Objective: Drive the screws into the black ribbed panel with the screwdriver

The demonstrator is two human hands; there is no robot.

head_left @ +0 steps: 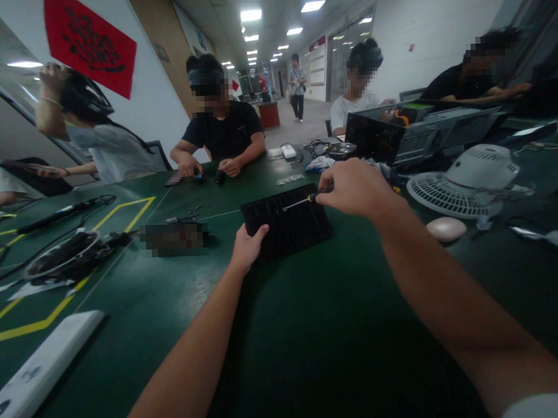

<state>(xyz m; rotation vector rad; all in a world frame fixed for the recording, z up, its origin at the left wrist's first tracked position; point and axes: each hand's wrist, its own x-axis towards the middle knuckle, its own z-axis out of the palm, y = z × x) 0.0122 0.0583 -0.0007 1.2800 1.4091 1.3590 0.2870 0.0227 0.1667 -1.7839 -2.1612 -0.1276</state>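
A flat black rectangular tray [307,227], with what look like raised dividers, lies tilted in front of me at the middle of the view. My left hand [248,248] grips its left side, thumb on top and the other fingers hidden beneath. In my right hand [355,189] is a screwdriver [299,203] with a black and yellow handle, fingers closed around it. Its metal shaft points left over the tray; whether the tip touches anything, I cannot tell.
On the green table [310,330], a white fan head [481,165], a pale oval object [446,229] and an open computer case [423,131] stand right. A long white case [46,369] and cables [70,253] lie left. Several people sit around; one person [297,86] stands farther back.
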